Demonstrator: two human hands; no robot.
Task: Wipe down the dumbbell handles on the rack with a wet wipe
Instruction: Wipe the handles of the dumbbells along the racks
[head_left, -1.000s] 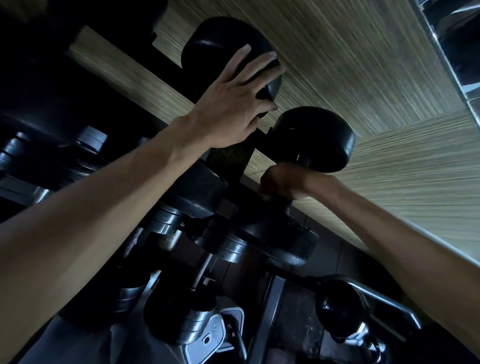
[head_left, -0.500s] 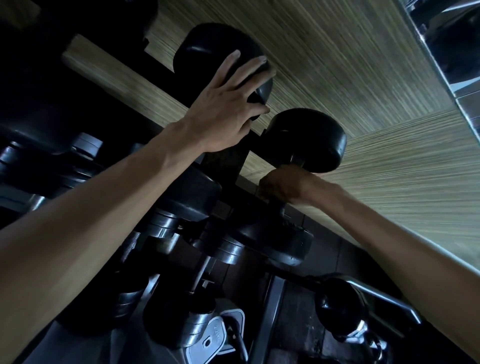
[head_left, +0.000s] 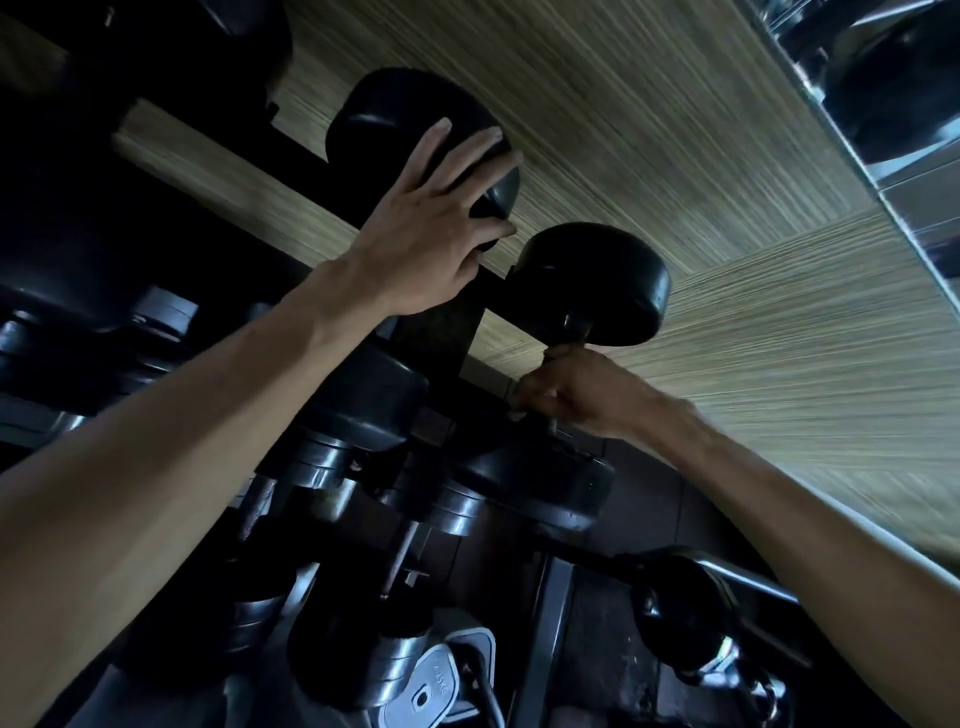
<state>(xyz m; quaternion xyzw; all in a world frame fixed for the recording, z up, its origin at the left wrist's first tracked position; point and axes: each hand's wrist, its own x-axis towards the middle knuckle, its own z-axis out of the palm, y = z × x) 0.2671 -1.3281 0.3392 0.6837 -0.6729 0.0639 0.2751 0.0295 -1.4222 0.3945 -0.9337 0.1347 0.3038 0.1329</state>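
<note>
While the left hand (head_left: 431, 234) is spread flat on a round black rubber dumbbell head (head_left: 415, 124), the right hand (head_left: 576, 395) is curled around the neighbouring dark metal handle (head_left: 574, 332), where a hurried stroke could roll that dumbbell off the black rack (head_left: 441, 332).

Two bare forearms fill the view, no sleeves showing anywhere along them. The left hand (head_left: 431, 239) wears no glove, no ring, no watch or band at the wrist; fingernails short and plain. The right hand (head_left: 582, 389) sits in shadow, likewise ungloved, its wrist bare, tendons standing out along the forearm.
</note>
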